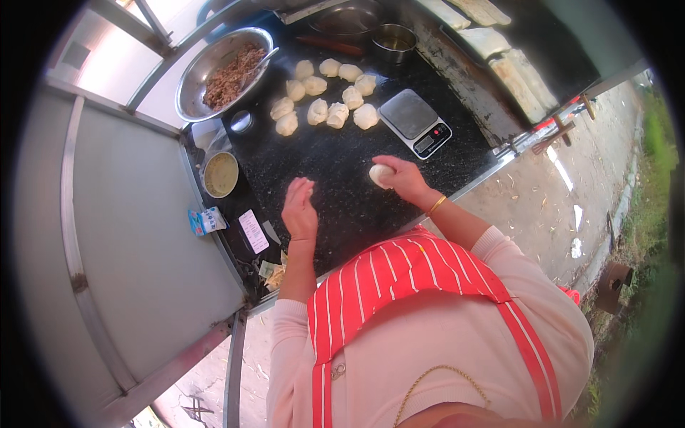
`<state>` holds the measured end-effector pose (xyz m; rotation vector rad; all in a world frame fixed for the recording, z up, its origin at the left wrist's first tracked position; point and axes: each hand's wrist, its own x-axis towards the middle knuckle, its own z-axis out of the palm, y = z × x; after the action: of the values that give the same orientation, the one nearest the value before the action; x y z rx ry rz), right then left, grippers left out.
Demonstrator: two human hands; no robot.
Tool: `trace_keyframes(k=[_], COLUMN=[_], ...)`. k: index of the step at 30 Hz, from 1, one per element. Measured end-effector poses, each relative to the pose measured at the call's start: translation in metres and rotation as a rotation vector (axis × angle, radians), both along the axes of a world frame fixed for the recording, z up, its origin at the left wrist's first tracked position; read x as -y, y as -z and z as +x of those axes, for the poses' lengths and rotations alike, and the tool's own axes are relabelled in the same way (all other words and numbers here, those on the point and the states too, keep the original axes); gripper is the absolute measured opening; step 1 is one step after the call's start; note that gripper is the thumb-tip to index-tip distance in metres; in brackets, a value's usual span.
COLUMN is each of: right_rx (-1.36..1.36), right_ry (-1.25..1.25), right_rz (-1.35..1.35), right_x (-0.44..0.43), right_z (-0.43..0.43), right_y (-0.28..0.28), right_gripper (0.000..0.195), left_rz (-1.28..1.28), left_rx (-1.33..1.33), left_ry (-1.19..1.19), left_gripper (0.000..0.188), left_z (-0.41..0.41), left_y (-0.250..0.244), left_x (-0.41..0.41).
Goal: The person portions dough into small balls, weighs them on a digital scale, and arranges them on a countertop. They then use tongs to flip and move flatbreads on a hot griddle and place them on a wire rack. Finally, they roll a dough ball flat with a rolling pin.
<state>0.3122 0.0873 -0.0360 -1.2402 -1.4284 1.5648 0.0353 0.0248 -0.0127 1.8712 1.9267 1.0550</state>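
Note:
My right hand (405,181) is closed around a smooth pale dough ball (379,175), held over the black speckled worktop (342,214). To its left, my left hand (301,208) is raised above the same worktop, fingers close together and slightly bent. A small pale spot shows by its fingertips; whether it is dough or a nail is unclear. Beyond both hands, several filled-looking dough pieces (337,115) lie in loose rows. A digital kitchen scale (411,115) stands beside them at the right, with nothing on its metal plate.
A steel bowl (184,88) of minced filling (230,77) with a spoon stands back left. Nearer are a tub of pale liquid (221,175), a blue-white packet (207,221) and a phone (253,231). Behind are a rolling pin (330,46) and oil tin (395,43); flatbreads (514,80) lie right.

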Motion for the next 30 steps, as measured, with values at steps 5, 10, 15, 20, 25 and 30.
trace_keyframes(k=[5,10,15,20,25,30], right_rx=[-0.005,0.616,0.533,0.415,0.388,0.367], right_ry=[0.454,0.285,0.364,0.524,0.569,0.579], right_rz=[0.222,0.493,0.408,0.386,0.324,0.337], right_x=[-0.067,-0.111,-0.124,-0.127,-0.118,-0.115], right_z=[0.029,0.055,0.072,0.103,0.119,0.118], right_y=[-0.037,-0.017,-0.028,-0.039,-0.041,-0.035], right_gripper=[0.044,0.045,0.041,0.039,0.041,0.041], left_rz=[-0.212,-0.291,-0.371,-0.387,-0.405,-0.402], left_rx=[-0.386,-0.506,-0.576,-0.537,-0.508,-0.512], left_ry=[0.242,0.319,0.307,0.325,0.357,0.37], left_gripper=[0.051,0.061,0.064,0.065,0.069,0.072], left_z=[-0.008,-0.003,0.0,0.001,0.004,0.001], left_y=[0.018,0.016,0.011,0.01,0.004,0.006], left_x=[0.032,0.028,0.029,0.031,0.028,0.03])
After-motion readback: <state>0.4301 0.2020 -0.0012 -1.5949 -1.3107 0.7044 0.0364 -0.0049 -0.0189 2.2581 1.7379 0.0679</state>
